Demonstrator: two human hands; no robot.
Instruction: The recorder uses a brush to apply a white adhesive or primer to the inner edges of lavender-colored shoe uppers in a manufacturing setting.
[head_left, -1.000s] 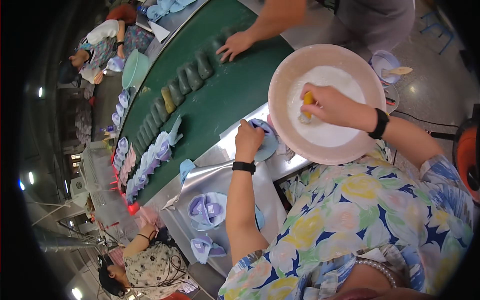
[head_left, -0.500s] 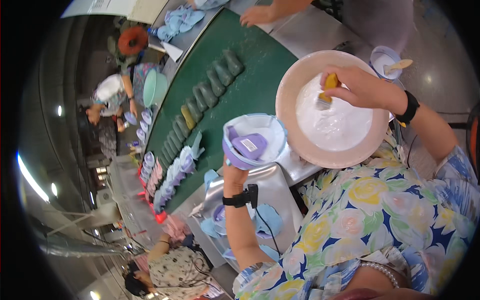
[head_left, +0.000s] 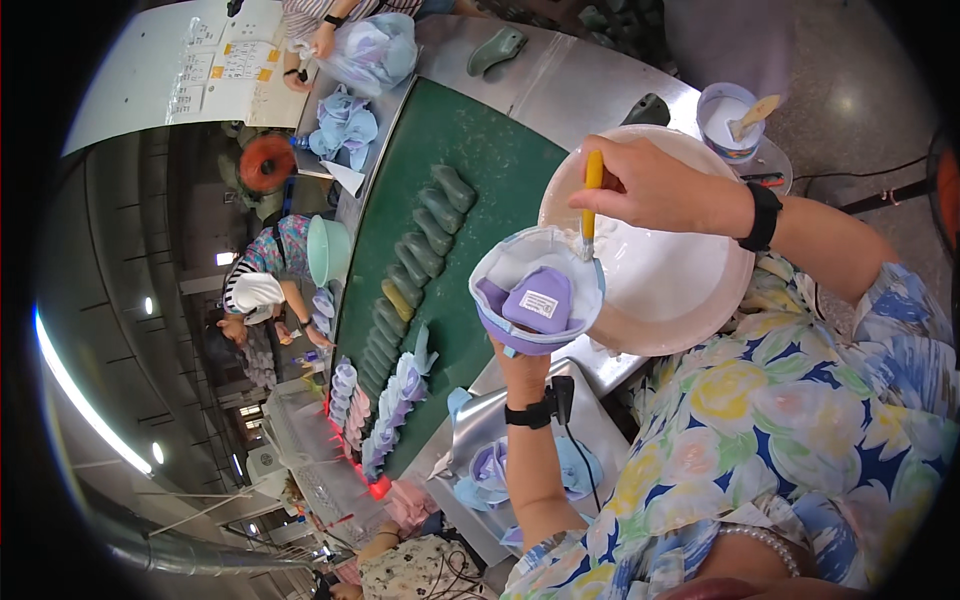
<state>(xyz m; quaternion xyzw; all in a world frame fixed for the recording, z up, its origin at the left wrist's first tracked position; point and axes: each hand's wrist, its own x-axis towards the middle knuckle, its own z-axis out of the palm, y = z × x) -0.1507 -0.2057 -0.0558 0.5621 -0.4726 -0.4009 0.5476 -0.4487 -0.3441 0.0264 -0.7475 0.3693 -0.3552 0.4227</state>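
Observation:
My left hand (head_left: 520,368) grips a purple and light-blue shoe upper (head_left: 538,300) from below, its pale open rim facing up and a white label on the purple part inside. My right hand (head_left: 645,185) pinches a yellow-handled brush (head_left: 593,180), bristles down. The bristles meet the upper's rim on its right side. Beneath my right hand stands a wide pale-pink basin (head_left: 728,310) with white liquid (head_left: 660,275) in it, partly covered by that hand and the upper. Around my left forearm, a metal tray (head_left: 480,418) holds more blue and purple uppers (head_left: 575,468).
Several dark green shoe lasts (head_left: 425,255) line the green belt (head_left: 480,130), with finished-looking uppers (head_left: 400,400) farther along. A tub of white liquid (head_left: 715,125) holds another brush (head_left: 755,115). A person's hand (head_left: 322,40) touches a plastic bag (head_left: 370,55); other people work across the belt.
My right hand has brought the brush up from the liquid in the basin to the shoe upper's rim. The upper is now closer to the basin. The far hand over the table has left.

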